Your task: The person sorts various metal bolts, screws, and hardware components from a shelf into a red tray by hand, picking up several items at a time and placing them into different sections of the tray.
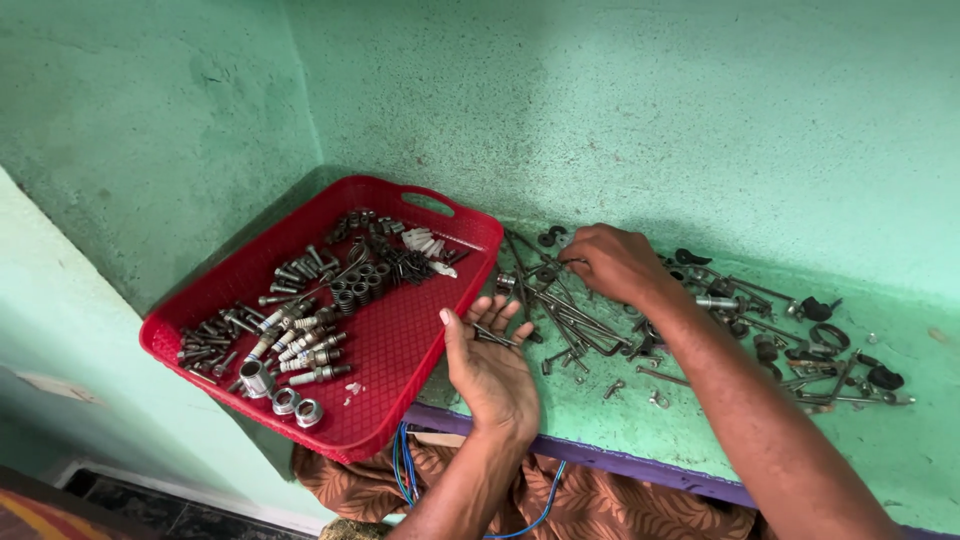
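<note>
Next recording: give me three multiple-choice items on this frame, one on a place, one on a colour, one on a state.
1. Where does the red tray sit relative to the loose metal rods?
A. to their left
B. to their right
C. on top of them

2. What colour is the shelf surface?
A. white
B. green
C. black

3. How is the left hand posed?
A. clenched in a fist
B. palm up, small metal parts on its fingers
C. flat on the tray

Answers: 1 A, the tray lies left of the rod pile. 2 B, the ledge is green like the wall. 3 B, palm faces up while the right hand reaches into the rods.
</note>
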